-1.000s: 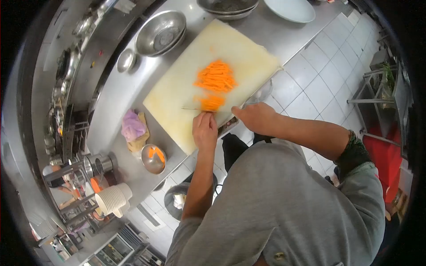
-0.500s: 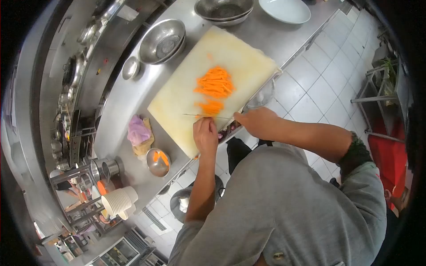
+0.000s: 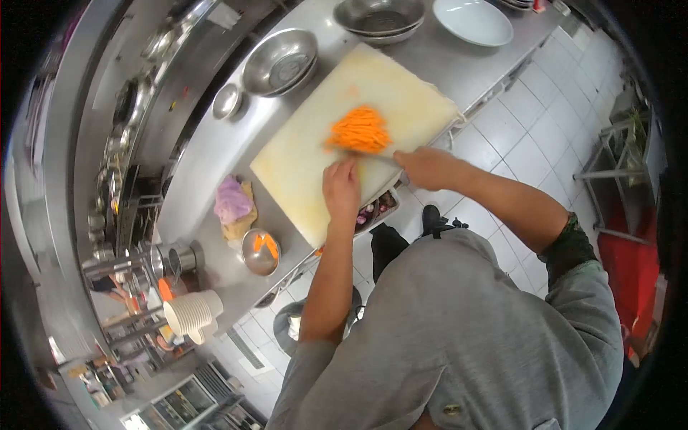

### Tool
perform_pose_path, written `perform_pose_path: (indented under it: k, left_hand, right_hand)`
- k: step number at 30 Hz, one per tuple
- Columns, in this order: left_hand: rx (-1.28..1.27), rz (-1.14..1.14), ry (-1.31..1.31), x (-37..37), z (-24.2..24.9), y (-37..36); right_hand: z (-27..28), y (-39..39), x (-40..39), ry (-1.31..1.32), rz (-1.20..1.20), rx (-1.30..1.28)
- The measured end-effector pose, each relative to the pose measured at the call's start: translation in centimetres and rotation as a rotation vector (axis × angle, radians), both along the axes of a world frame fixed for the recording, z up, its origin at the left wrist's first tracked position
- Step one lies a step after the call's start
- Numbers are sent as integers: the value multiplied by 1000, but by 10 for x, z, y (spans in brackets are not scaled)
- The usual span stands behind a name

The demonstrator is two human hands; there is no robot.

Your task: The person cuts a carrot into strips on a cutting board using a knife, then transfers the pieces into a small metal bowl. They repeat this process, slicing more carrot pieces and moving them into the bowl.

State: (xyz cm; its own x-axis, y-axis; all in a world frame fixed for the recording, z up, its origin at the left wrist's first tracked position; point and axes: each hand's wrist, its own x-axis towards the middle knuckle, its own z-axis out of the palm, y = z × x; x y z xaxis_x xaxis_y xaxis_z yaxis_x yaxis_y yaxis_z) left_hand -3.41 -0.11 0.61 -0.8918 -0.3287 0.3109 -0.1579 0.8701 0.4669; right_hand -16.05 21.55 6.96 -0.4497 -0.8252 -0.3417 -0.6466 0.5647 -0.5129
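The board [image 3: 304, 118] is cream, with yellowish patches, and the carrots [image 3: 360, 127] on it are bright orange. The desk [image 3: 190, 168] is silver-grey. Clockwise from the board: at one to two o'clock, a plain white plate [image 3: 469, 23]; at three, white floor tiles [image 3: 548, 136] gridded with darker lines; at four, a solid red surface [image 3: 622, 269]; at five, a grey shirt [image 3: 459, 322] and a dark green, black-mottled cuff [image 3: 570, 244]; at seven to eight, cream cups [image 3: 188, 314]; at eight, a lilac cloth [image 3: 231, 201] beside a tan one [image 3: 239, 228]; at eleven, a silvery bowl [image 3: 276, 59].
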Motion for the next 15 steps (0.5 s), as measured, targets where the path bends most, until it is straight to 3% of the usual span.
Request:
perform_pose_path:
  k: [2,5,6,9,12,15]
  left_hand:
    - [15,-60,90,-18,13,-4]
    - [172,152,86,23,56,-31]
    - [417,316,102,46,68,-45]
    - [100,531,11,135,68,-121]
    - [18,709,-149,207,40,-184]
    - [7,733,-237,227,49,-184]
  right_hand:
    - [11,5,-4,1,-65,-7]
    - [22,16,3,-26,-100,6]
    - [24,18,11,-41,-107,10]
    - [14,14,43,-131,-23,-33]
    - [-11,-2,57,-169,44,-82]
    - [-24,-7,39,-186,34,-41]
